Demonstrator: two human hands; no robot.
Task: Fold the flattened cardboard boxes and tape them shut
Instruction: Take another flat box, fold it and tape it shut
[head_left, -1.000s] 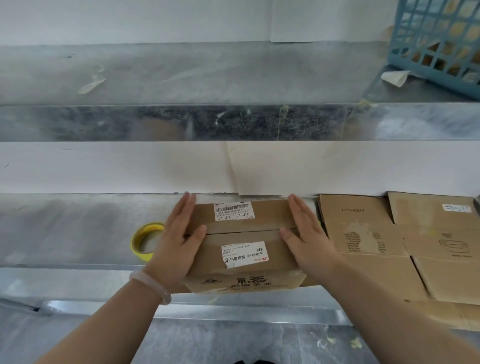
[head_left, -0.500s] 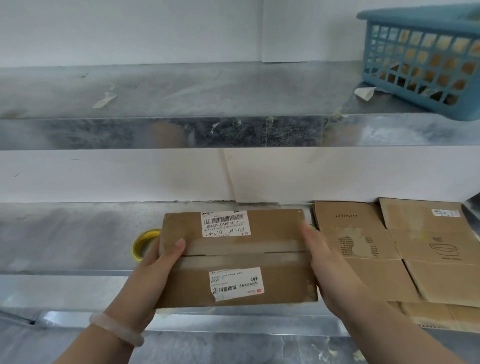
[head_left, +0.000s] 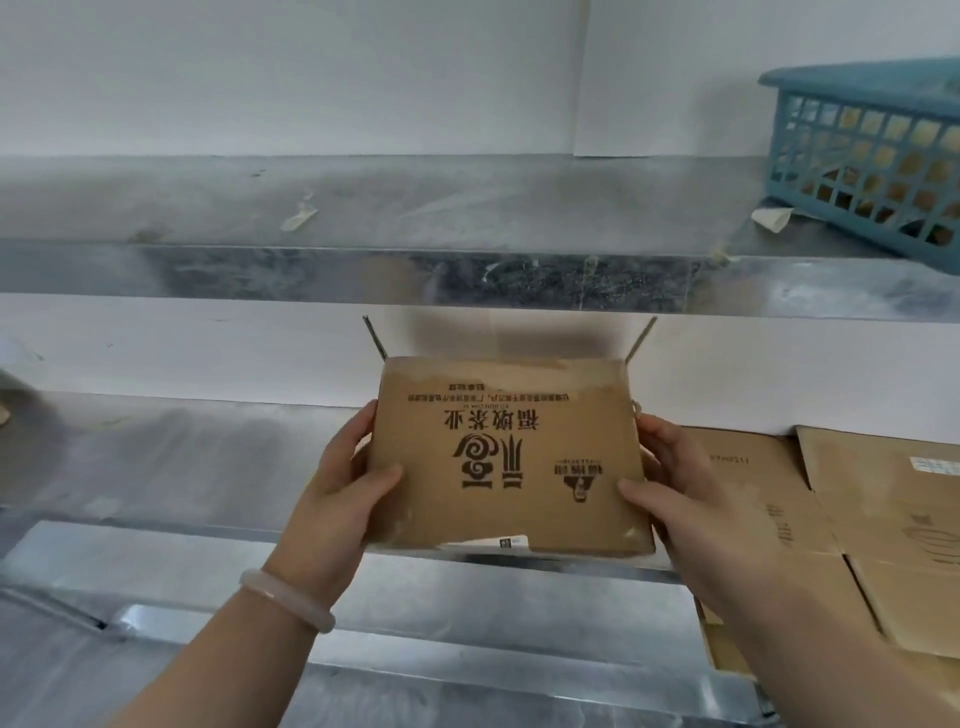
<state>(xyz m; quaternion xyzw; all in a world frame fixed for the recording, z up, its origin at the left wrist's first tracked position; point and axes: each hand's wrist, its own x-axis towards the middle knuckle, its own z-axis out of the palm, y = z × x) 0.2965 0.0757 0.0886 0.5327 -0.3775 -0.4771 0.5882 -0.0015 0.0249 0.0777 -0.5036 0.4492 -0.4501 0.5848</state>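
Above the metal shelf (head_left: 182, 467), your left hand (head_left: 343, 499) and right hand (head_left: 691, 499) grip opposite sides of the cardboard box (head_left: 509, 457), its printed face hiding most fingers, while flattened boxes (head_left: 857, 519) run off-frame at right.

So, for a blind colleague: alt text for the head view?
Left hand and right hand grip a printed cardboard box by its sides, far flaps open. Flattened boxes lie right; a blue basket sits on the upper shelf.

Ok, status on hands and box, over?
Left hand and right hand grip the cardboard box by its sides. Printed face toward camera, far end open. Nothing in the way; flattened boxes lie to its right.
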